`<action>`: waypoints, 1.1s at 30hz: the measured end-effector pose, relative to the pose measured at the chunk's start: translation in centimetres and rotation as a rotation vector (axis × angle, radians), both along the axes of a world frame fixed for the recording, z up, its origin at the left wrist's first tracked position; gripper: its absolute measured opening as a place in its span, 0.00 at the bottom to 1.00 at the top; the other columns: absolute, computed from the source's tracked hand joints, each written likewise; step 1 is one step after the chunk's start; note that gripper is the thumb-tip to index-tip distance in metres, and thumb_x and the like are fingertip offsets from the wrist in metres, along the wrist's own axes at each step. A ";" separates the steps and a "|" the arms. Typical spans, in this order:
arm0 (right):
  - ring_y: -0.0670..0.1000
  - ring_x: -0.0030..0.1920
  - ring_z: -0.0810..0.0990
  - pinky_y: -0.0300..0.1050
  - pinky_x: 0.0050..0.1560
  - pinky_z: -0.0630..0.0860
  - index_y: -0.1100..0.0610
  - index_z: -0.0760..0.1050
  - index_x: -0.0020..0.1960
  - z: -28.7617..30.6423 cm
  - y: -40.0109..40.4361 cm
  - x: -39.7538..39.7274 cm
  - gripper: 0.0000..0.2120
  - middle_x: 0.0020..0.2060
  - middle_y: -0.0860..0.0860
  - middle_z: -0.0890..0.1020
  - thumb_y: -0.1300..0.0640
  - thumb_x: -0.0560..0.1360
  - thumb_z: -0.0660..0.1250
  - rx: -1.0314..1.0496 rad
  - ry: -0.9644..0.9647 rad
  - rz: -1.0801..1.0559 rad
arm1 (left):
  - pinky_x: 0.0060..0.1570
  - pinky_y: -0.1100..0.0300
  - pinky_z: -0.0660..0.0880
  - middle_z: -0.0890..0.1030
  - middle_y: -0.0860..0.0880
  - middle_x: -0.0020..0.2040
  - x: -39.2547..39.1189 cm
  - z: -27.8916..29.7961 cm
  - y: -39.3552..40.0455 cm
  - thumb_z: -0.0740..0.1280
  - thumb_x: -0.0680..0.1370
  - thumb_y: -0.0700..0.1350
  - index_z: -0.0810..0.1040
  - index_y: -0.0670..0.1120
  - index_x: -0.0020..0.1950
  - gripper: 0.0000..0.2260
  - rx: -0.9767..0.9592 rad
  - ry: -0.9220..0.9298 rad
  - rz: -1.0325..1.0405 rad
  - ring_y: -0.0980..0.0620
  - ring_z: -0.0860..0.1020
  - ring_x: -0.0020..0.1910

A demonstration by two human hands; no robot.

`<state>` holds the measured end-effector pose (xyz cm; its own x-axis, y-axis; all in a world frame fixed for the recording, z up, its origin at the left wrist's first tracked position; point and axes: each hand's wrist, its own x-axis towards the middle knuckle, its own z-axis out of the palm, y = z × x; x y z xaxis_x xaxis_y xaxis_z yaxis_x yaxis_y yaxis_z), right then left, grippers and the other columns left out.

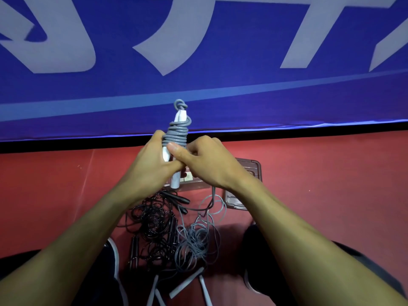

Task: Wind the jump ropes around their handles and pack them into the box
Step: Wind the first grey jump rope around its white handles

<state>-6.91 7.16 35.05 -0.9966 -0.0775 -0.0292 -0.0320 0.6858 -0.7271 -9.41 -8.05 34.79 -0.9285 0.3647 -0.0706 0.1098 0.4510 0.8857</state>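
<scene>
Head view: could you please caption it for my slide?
Both hands wind grey cord around white plastic handles above tangled black rope.

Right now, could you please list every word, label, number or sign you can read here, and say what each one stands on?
Blue banner: large pale strokes of lettering, cropped at the frame's top edge; no whole character can be read.
Clear plastic box on the red floor: a small pale label shows beside the hands, too small to read.
Grey jump rope and white handles: no visible text.

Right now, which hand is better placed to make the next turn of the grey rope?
Right. The left hand holds the white handles, while the right hand pinches the grey rope beside the coils.
</scene>
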 end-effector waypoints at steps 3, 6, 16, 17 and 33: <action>0.53 0.32 0.77 0.52 0.39 0.77 0.63 0.77 0.33 -0.4 0.3 -0.1 0.38 0.24 0.53 0.77 0.30 0.78 0.56 0.073 -0.049 -0.026 | 0.38 0.60 0.76 0.81 0.51 0.42 0.2 -0.3 -0.1 0.70 0.77 0.39 0.69 0.45 0.56 0.12 0.017 0.002 -0.032 0.60 0.80 0.36; 0.55 0.34 0.78 0.53 0.41 0.78 0.60 0.77 0.34 -0.6 0.3 -0.1 0.39 0.28 0.53 0.78 0.25 0.76 0.52 0.121 -0.104 -0.037 | 0.41 0.51 0.80 0.83 0.48 0.44 0.2 -0.6 0.1 0.69 0.78 0.38 0.72 0.46 0.58 0.11 -0.011 0.035 -0.038 0.51 0.82 0.39; 0.54 0.32 0.74 0.53 0.45 0.78 0.72 0.78 0.45 1.1 0.5 0.4 0.44 0.29 0.56 0.74 0.30 0.80 0.50 -0.011 -0.148 -0.013 | 0.53 0.51 0.78 0.84 0.56 0.46 0.1 -0.3 0.6 0.63 0.80 0.56 0.76 0.53 0.57 0.10 0.219 -0.217 0.029 0.57 0.82 0.46; 0.55 0.32 0.75 0.52 0.45 0.77 0.71 0.79 0.45 1.3 0.5 0.4 0.43 0.28 0.56 0.75 0.31 0.81 0.49 -0.029 -0.142 -0.030 | 0.46 0.58 0.77 0.84 0.57 0.39 0.2 -0.3 0.9 0.60 0.84 0.53 0.76 0.51 0.56 0.09 0.290 -0.266 0.029 0.60 0.81 0.39; 0.50 0.30 0.78 0.43 0.33 0.75 0.56 0.74 0.34 -0.1 1.2 -0.5 0.15 0.30 0.52 0.81 0.60 0.80 0.62 -0.008 -0.135 0.039 | 0.46 0.52 0.77 0.83 0.53 0.45 -0.4 -1.1 -0.2 0.77 0.72 0.55 0.76 0.47 0.51 0.17 0.017 0.083 0.085 0.53 0.81 0.44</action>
